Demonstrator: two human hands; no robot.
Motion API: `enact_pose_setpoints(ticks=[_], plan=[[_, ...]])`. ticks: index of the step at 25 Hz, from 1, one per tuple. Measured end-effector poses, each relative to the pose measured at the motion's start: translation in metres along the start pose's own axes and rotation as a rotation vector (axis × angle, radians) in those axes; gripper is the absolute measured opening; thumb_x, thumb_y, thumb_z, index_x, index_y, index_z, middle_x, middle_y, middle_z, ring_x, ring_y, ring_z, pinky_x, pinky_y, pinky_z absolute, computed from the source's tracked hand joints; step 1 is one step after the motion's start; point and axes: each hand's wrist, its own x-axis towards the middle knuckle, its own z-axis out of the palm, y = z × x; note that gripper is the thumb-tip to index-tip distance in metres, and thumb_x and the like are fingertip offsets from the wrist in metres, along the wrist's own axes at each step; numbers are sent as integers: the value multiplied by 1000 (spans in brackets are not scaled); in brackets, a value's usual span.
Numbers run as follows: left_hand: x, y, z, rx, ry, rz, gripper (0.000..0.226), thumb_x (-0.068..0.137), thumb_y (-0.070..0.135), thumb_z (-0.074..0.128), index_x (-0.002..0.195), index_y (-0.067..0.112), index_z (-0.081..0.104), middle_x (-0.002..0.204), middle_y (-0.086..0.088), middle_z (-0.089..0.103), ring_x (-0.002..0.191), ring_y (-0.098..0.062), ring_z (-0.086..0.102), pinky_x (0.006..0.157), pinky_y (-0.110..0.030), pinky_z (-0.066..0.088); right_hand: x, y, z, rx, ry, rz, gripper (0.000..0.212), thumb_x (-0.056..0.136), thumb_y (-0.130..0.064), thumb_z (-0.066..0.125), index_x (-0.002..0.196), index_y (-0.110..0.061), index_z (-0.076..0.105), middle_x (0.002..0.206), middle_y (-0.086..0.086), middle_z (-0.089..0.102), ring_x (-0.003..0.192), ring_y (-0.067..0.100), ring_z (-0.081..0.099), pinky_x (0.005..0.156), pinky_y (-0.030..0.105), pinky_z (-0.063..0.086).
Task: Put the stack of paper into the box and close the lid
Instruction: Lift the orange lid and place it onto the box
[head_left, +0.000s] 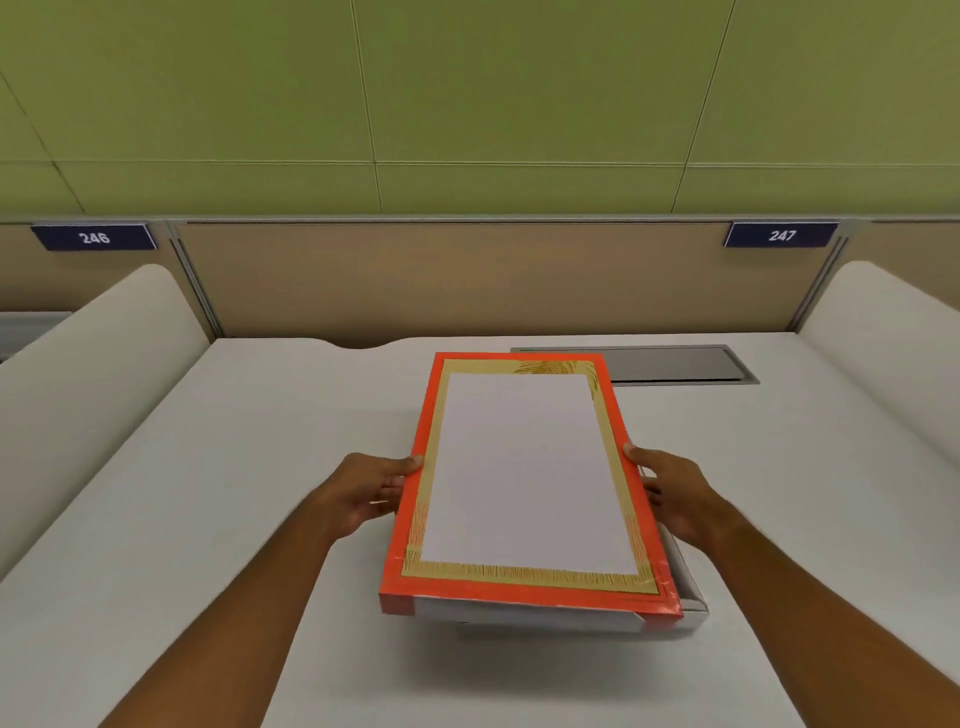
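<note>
Now, head view:
Lid (524, 478): red-edged, white panel on top, held level above the surface, both long sides gripped.
Left hand (363, 493): grip clamped on lid's left edge, thumb on top, fingers under.
Right hand (675, 499): grip clamped on lid's right edge, same way.
Box (688, 592): mostly hidden under the lid, only a pale rim shows at lower right.
Paper stack: cannot tell, probably inside the box, covered by lid.
Risk 1: lid sits offset left of the box rim; lowering it so would catch a wall or land crooked.
Risk 2: near end looks lower than far end, so corners may jam.
Risk 3: a raised sheet could get pinched.
Surface (234, 467): white, bare, grey hatch (675, 364) at back right.
Room: tan partition (467, 280), number signs 246 (93, 237) and 247 (781, 235), green wall (467, 104).
</note>
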Motion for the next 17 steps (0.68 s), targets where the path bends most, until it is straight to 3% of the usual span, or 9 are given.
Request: enact_pose_setpoints(ticks=[2,7,11,17], plan=[[8,-11,21,-13,3,-8,39,74,26,80,98,-2,71,90,-17,75,79,-27,71,72,-36,57,4,3,-17,-53,44,-18,36,90,-32,65,114,-4,66,98,16,70,80,30,67,66,38,55],[22,-26,55,-28,45,-33,34,73,20,81,95,-4,70,87,-17,75,72,-25,71,59,-31,54,20,5,-37,-124,112,-47,24,93,-30,61,102,-9,67,103,16,69,81,29,67,60,36,54],[27,-37,68,-26,98,-63,32,72,18,82,92,-4,70,79,-15,76,67,-25,72,56,-32,56,37,15,-43,-178,104,-50,31,96,-32,57,112,-7,65,99,12,68,81,29,66,59,35,53],[36,-39,75,-47,141,-80,28,75,23,80,88,0,70,65,-6,76,59,-20,74,50,-28,55,56,21,-41,-219,92,-8,31,97,-33,54,114,-9,63,107,14,66,92,33,64,73,43,53]])
